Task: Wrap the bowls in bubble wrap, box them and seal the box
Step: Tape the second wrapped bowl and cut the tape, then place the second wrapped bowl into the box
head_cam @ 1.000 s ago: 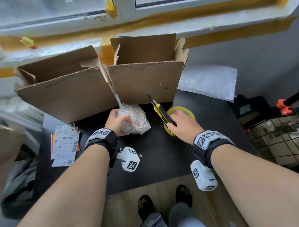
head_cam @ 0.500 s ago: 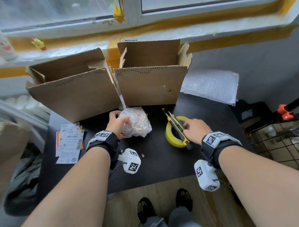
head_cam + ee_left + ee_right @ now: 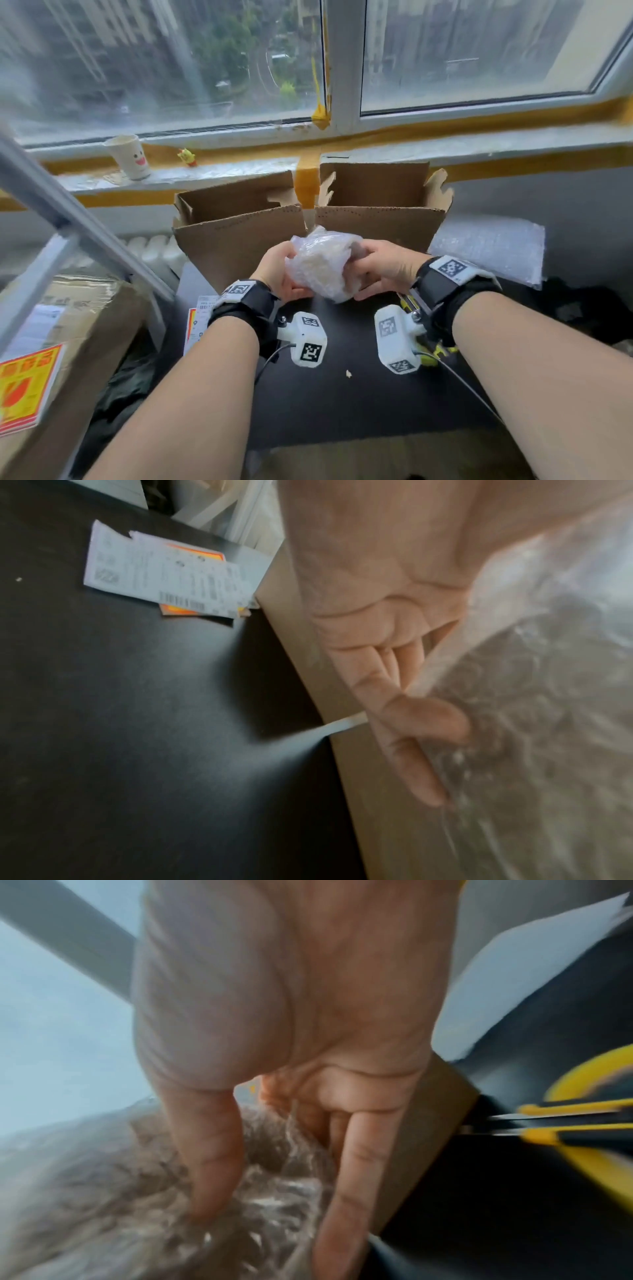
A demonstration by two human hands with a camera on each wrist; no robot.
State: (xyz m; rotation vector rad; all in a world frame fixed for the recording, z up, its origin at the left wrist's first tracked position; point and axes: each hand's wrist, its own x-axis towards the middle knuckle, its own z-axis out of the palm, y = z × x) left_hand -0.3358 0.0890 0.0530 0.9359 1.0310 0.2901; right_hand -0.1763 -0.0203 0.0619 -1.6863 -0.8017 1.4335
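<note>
While rain-blurred towers are being framed by the window, a black table is being used for packing, with two open cardboard boxes being kept at its far edge, flaps up. Spare bubble wrap is being left flat to the right of the boxes, and paper slips are being left at the table's left edge. A wrapped bowl is being held in the air just in front of the boxes, clear of the table. It is being gripped from either side: the left hand is curled around its left face, and the right hand is closed on its right, thumb and fingers pressed into the wrap. A yellow knife is being left on the table beneath the right wrist, beside a yellow tape roll.

Wrapping of this bowl is judged finished, and boxing is judged to be in hand. A lift over the near wall and a gentle lowering into one box are being called for next, with both grips being kept until the bundle is seated.
</note>
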